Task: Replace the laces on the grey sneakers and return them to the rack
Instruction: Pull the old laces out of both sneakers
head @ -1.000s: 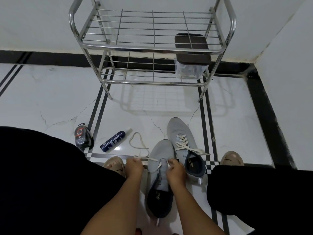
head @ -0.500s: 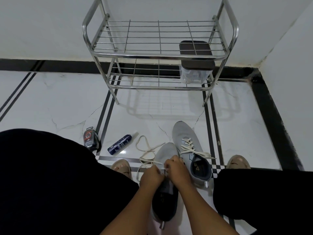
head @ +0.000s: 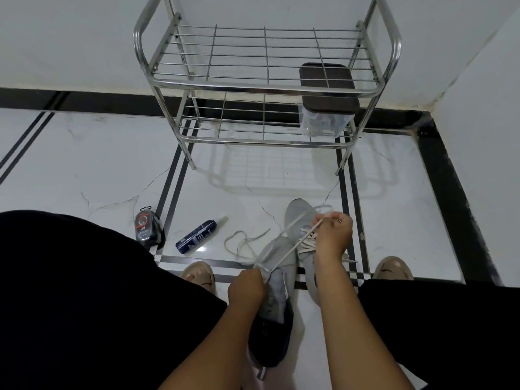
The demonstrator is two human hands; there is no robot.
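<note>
Two grey knit sneakers lie side by side on the white marble-look floor (head: 98,164), between the person's knees, toes pointing toward the rack. The nearer grey sneaker with the dark lining (head: 274,311) sits under the left hand (head: 246,287), which is clenched on the shoe's upper near the eyelets, pinching the cream flat lace (head: 284,256) where it leaves the shoe. From there the lace runs taut, up and to the right, to the right hand (head: 333,235), which is closed around its far end and raised above the second grey sneaker (head: 299,218). That second shoe is already threaded with a cream lace across its tongue, partly hidden by the right hand and wrist. A loose cream lace (head: 242,244) lies looped on the floor just left of the shoes. Further left lie a dark blue spray bottle with a white nozzle (head: 198,237) on its side and a small black shoe-polish sponge case with a red label (head: 146,228), near a black inlay stripe. The two-tier chrome wire shoe rack (head: 264,88) stands against the far wall; its lower tier holds a clear plastic box with a dark brown lid (head: 326,99) at the right end.
</note>
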